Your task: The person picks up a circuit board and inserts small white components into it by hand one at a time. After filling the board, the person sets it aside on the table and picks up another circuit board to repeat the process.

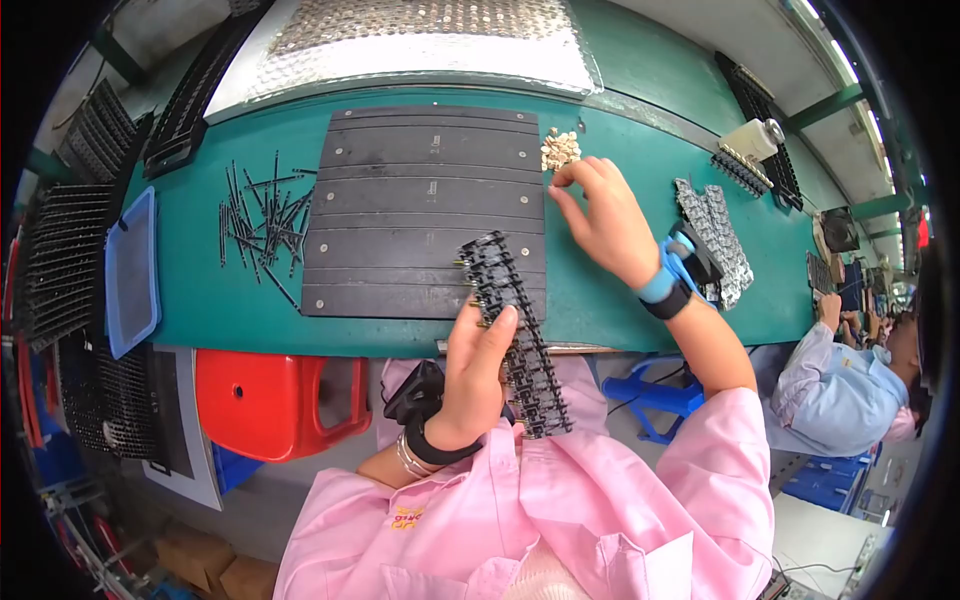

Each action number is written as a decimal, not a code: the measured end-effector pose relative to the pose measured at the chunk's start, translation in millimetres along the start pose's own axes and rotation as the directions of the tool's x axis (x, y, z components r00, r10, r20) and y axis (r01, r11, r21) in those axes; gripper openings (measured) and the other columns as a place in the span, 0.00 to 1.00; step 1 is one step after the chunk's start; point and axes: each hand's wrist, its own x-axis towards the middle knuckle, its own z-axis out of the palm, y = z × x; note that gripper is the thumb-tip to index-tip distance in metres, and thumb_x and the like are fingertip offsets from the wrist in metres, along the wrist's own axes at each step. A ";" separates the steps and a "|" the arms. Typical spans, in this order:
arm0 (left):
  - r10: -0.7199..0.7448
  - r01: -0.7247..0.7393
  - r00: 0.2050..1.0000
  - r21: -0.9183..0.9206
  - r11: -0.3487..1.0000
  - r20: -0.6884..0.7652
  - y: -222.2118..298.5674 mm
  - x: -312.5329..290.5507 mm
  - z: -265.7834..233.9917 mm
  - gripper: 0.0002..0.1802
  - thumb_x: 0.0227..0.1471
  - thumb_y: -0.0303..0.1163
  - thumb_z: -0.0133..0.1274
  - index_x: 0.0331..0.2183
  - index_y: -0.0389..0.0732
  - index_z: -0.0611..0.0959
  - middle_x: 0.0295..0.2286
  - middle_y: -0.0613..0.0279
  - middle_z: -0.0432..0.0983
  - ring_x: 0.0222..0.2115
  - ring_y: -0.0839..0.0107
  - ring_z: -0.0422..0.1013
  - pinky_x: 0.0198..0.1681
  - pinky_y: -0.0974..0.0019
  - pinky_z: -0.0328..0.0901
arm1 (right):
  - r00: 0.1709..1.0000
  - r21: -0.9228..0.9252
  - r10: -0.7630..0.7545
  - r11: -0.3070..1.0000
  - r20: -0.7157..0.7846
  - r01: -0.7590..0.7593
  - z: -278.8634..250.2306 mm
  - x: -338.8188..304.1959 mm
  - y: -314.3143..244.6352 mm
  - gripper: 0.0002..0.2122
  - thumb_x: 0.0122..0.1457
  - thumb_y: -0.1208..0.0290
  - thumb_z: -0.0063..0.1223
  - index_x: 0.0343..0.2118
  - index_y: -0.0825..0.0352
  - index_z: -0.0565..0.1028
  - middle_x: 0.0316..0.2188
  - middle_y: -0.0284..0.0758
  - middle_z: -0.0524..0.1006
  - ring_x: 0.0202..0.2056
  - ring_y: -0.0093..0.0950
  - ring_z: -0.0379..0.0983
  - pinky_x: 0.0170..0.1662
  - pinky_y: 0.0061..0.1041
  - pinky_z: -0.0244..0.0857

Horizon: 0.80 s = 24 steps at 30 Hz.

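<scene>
My left hand [478, 362] is wrapped round a long black strip of small connected parts [518, 340]. The strip is tilted, its upper end over the near edge of a dark grey grooved plate [425, 210] and its lower end near my body. Small yellowish bits stick out along its left side. My right hand [603, 215] is just below a small pile of beige pieces [560, 149], right of the plate. Its thumb and forefinger are curled toward each other in a pinch; whatever lies between them is too small to make out.
Thin black rods [262, 215] lie scattered left of the plate. A blue tray [133, 270] stands at the left edge. Silvery wrapped strips [715, 240] lie at the right. A large bubble-wrapped panel [410, 45] sits behind. A red stool [270, 400] is below the table; a co-worker [835, 385] sits right.
</scene>
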 end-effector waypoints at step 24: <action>0.010 -0.122 0.970 0.453 0.883 0.241 -2.2 -5.2 24.2 0.14 0.49 0.26 0.43 0.40 0.33 0.66 0.27 0.71 0.65 0.25 0.88 0.58 0.26 0.82 0.55 | 0.831 0.876 0.320 -0.327 0.456 -0.355 -33.9 -66.8 -51.1 0.08 0.47 0.77 0.51 0.31 0.66 0.67 0.30 0.33 0.69 0.26 0.17 0.65 0.28 0.14 0.60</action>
